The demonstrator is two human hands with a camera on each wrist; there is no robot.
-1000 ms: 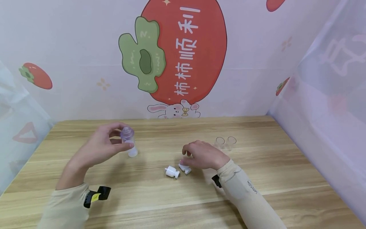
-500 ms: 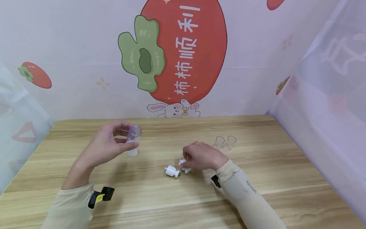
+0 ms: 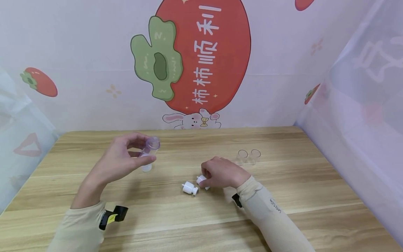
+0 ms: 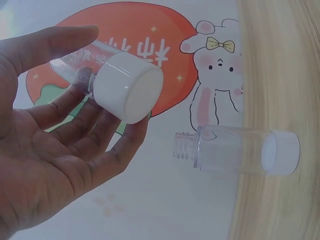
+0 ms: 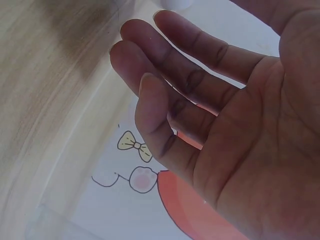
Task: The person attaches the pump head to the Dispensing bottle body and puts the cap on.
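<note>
White-based bottle grasped in left hand; right hand at white pump, grip unclear.

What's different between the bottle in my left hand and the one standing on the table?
The held bottle is gripped by your left hand above the table; the standing bottle rests on it, ungripped. The held bottle is tilted, while the standing bottle is upright. Both have clear bodies and white bases.

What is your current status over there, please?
Left hand holds tilted white-based clear cylindrical plastic bottle. Right hand at white plastic pump top, grip unclear. Close by: second such bottle, upright; no evident blockage.
</note>
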